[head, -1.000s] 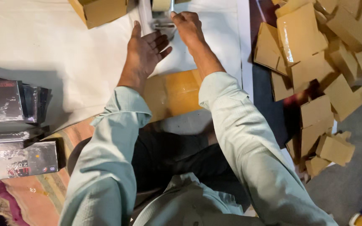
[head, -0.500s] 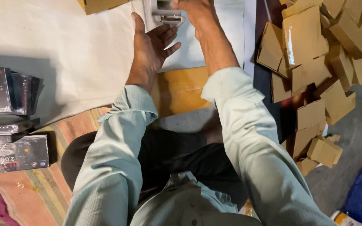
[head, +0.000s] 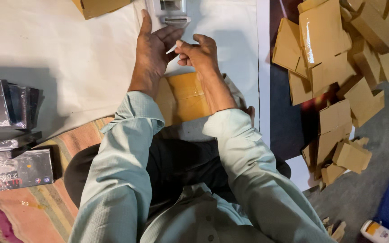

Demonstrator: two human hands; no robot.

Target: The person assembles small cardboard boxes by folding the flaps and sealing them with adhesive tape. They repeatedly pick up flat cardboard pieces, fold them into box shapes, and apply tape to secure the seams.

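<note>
Both hands: pulled back from the tape dispenser (head: 172, 11) toward the parcel (head: 183, 96).
Left hand (head: 151, 54): open, flat.
Right hand (head: 199, 51): pinching a white strip (head: 172, 48).

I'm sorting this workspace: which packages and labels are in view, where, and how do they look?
Brown parcel: under the forearms, flat, tape-wrapped.
White strip: pinched by right hand, beside left hand.
Brown parcels: heaped at right, glossy.
Dark boxes: stacked at left, shiny.
White dispenser: top edge.

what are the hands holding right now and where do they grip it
The right hand pinches a small white strip by its end, between fingertips. The left hand lies flat beside it, gripping nothing.
</note>
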